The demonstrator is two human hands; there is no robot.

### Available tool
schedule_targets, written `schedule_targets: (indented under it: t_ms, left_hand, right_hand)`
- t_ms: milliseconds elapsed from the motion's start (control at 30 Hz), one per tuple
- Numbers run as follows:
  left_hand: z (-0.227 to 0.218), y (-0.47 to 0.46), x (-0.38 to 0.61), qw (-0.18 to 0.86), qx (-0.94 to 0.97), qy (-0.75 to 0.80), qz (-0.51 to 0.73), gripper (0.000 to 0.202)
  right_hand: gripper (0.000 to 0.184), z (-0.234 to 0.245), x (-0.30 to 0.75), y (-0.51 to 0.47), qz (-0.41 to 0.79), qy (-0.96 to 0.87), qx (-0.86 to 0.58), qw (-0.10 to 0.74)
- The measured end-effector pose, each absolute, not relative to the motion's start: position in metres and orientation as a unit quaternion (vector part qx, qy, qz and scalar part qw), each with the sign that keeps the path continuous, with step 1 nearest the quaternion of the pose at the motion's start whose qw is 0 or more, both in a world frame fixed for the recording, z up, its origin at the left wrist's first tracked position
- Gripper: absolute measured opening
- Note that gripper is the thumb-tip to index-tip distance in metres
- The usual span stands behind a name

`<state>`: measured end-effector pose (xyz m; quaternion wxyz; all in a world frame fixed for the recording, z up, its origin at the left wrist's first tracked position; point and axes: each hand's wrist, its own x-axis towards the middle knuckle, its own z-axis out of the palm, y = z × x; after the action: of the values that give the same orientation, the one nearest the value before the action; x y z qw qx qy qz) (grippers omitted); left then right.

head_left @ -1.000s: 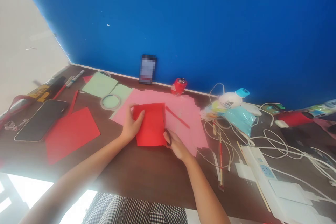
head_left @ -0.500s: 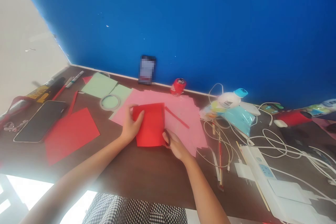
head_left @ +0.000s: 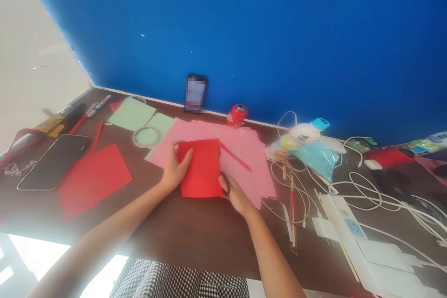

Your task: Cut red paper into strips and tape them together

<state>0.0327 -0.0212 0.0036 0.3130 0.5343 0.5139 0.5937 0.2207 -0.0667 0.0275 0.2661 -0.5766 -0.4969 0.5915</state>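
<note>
In the middle of the head view, my left hand (head_left: pixel 175 167) grips a red sheet of paper (head_left: pixel 201 170) by its left edge, thumb on top. My right hand (head_left: pixel 234 194) is closed around the dark handles of a pair of scissors (head_left: pixel 225 183) at the sheet's lower right edge. The scissors' blades are hidden by the paper. Behind the red sheet lie several overlapping pink sheets (head_left: pixel 244 177). A narrow red paper strip (head_left: pixel 236 156) rests on them, just right of the sheet I hold.
Left are another red sheet (head_left: pixel 98 177), a phone (head_left: pixel 52 162), green paper (head_left: pixel 131 112) and a tape roll (head_left: pixel 145 136). A red jar (head_left: pixel 237 115) and a propped phone (head_left: pixel 195 93) stand behind. Right are a white bottle (head_left: pixel 303 133), tangled cables (head_left: pixel 370 200) and a power strip (head_left: pixel 344 214).
The red sheet and the scissors have shifted very slightly right and down. Both hands keep their hold.
</note>
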Motion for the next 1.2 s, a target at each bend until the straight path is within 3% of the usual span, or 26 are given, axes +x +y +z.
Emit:
schedule_targets:
  t_ms: [1200]
  left_hand:
    - [0.0056, -0.0227, 0.0335, 0.317, 0.558, 0.512, 0.571, 0.029]
  right_hand:
    - [0.04, 0.0288, 0.2188, -0.0668, 0.605, -0.492, -0.567, 0.266]
